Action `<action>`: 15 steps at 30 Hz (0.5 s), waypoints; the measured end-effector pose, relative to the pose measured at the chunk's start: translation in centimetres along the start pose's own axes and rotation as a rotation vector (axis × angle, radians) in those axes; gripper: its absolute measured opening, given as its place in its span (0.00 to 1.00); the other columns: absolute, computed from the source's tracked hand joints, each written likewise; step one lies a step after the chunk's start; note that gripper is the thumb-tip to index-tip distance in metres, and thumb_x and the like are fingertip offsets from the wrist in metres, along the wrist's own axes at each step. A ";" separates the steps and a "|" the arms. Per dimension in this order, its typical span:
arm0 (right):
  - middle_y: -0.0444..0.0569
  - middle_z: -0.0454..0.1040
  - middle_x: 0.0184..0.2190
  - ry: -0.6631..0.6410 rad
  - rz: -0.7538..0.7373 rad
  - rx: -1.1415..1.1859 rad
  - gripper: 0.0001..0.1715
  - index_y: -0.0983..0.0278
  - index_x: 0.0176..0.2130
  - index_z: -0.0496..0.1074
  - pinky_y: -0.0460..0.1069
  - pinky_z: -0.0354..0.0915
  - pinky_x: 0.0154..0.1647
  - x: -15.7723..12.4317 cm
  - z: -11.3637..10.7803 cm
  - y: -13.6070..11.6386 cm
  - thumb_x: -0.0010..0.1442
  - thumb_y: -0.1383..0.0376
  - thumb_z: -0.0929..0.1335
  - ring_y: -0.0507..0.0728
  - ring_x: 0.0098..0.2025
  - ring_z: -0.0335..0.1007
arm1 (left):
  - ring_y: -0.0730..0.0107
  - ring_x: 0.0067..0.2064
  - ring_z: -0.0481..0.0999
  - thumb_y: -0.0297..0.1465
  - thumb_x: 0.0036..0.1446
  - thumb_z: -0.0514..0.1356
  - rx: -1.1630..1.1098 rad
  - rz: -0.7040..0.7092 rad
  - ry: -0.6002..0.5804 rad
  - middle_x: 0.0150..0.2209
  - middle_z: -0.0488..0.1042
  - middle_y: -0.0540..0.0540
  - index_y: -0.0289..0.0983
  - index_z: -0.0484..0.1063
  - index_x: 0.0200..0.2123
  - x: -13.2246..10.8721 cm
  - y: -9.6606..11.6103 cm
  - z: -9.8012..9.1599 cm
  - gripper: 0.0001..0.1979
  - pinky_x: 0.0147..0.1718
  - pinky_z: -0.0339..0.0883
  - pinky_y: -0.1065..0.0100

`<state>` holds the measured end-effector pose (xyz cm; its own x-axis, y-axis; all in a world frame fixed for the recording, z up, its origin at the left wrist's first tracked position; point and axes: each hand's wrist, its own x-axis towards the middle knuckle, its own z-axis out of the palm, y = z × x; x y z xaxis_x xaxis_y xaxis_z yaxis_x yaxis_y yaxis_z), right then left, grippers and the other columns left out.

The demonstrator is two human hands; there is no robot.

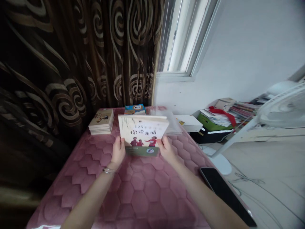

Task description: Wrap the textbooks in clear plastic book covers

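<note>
A white book with a green lower band and small painted figures on its cover is held up in front of me, tilted back. My left hand grips its left edge, thumb on the cover. At the right edge, my right hand pinches it the same way. The fingers behind the book are hidden. To its left lies a neat stack of books. Just behind it, blue-covered books show in part. A clear plastic sheet or bag, blurred, lies to the right.
Everything rests on a pink quilted table cover. A dark flat device lies along the right edge. Beyond stand a white box, a green bag of papers and a white fan. Patterned curtains hang behind; cables cross the floor.
</note>
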<state>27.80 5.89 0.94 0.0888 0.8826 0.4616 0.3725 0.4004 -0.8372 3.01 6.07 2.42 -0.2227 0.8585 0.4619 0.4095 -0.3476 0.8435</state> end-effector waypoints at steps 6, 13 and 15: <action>0.43 0.70 0.25 -0.052 0.179 -0.095 0.17 0.60 0.33 0.63 0.47 0.62 0.31 5.9 -1.0 -2.7 0.57 0.49 0.61 0.55 0.29 0.66 | 0.64 0.34 0.74 0.41 0.56 0.54 -0.022 -0.149 -0.106 0.29 0.76 0.45 0.36 0.71 0.29 5.7 2.9 0.0 0.14 0.35 0.66 0.66; 0.46 0.72 0.21 -0.120 0.337 -0.121 0.18 0.63 0.28 0.67 0.46 0.59 0.26 7.1 0.3 -2.6 0.56 0.52 0.62 0.54 0.26 0.67 | 0.58 0.31 0.76 0.41 0.50 0.60 0.024 -0.320 -0.111 0.23 0.75 0.42 0.36 0.70 0.21 6.4 1.1 1.1 0.14 0.32 0.68 0.63; 0.46 0.72 0.21 -0.120 0.342 -0.142 0.18 0.64 0.28 0.68 0.46 0.59 0.27 6.7 0.3 -2.7 0.57 0.52 0.62 0.54 0.26 0.68 | 0.57 0.32 0.77 0.39 0.51 0.59 0.041 -0.317 -0.106 0.25 0.76 0.41 0.35 0.71 0.22 5.9 1.0 0.9 0.13 0.34 0.68 0.62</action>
<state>27.12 10.85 6.19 0.1244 0.9852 0.1177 0.4653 0.0469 -0.8839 2.92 11.16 5.74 -0.2525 0.9565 0.1460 0.3706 -0.0438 0.9278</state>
